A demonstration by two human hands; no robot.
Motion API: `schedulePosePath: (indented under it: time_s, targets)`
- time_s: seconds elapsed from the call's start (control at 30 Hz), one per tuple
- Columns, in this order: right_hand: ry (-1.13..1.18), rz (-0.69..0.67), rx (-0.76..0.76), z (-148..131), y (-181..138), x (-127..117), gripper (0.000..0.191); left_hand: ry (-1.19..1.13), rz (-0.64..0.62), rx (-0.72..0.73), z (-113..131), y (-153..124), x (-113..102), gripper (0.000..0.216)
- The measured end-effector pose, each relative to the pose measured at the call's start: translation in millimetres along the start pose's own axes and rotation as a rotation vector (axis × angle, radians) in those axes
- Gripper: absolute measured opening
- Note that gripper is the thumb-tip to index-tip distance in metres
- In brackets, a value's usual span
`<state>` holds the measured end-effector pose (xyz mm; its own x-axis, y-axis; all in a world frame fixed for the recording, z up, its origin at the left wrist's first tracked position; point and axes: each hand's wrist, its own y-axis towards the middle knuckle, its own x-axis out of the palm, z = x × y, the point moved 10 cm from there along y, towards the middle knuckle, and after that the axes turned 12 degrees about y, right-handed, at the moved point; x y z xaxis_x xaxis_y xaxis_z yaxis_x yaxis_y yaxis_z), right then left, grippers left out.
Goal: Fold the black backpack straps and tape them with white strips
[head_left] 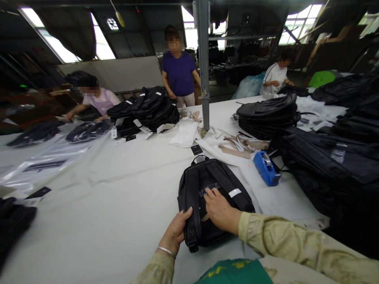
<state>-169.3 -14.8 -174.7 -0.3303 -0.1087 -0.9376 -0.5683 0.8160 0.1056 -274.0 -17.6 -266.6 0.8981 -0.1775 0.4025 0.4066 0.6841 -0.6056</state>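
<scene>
A black backpack (194, 177) lies on the white table in front of me, its shoulder straps facing up and its top handle pointing away. My left hand (177, 227) grips its lower left side, thumb on top, the other fingers hidden underneath. On the middle of the back panel rests my right hand (218, 207), fingers bent and pressed together beside a dark shiny strip (209, 189); what they pinch is hidden. A small beige piece (205, 217) shows below that hand. White tape or a label (235, 193) crosses the right strap.
A blue tape dispenser (266, 169) stands right of the backpack, near beige and white strips (238, 146). Black backpacks are piled at the right (337, 157) and farther back (151, 108). A metal post (203, 67) rises from the table. Several co-workers stand beyond it.
</scene>
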Motion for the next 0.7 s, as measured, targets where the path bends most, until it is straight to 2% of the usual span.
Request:
schedulePosePath:
  time_s: [0.07, 0.2, 0.37, 0.43, 0.53, 0.6, 0.7]
  targets:
    - [0.146, -0.044, 0.008, -10.2, 18.7, 8.3, 0.030, -0.013, 0.016, 0.006, -0.3, -0.2, -0.6, 0.042]
    - [0.674, -0.229, 0.270, 5.0, 29.1, 44.5, 0.027, -0.043, 0.061, -0.023, -2.3, -3.1, -9.7, 0.031]
    - [1.113, -0.572, 0.330, 8.1, 5.6, 88.8, 0.015, -0.051, 0.107, -0.076, -6.3, -6.5, -20.0, 0.026]
    - [1.391, -0.661, 0.483, 13.2, -7.1, 105.3, 0.011, -0.050, 0.111, -0.086, -6.7, -7.7, -22.6, 0.026]
    - [1.743, -0.692, 0.718, 19.0, -22.9, 122.1, 0.012, -0.011, 0.096, -0.094, -4.4, -10.4, -26.3, 0.028]
    - [1.747, -0.654, 0.775, 25.9, -30.0, 125.8, 0.015, 0.044, 0.061, -0.112, -0.7, -13.0, -27.4, 0.032]
    - [1.529, -0.543, 0.844, 41.7, -38.8, 121.7, 0.014, 0.134, 0.048, -0.146, 10.1, -18.5, -31.0, 0.036]
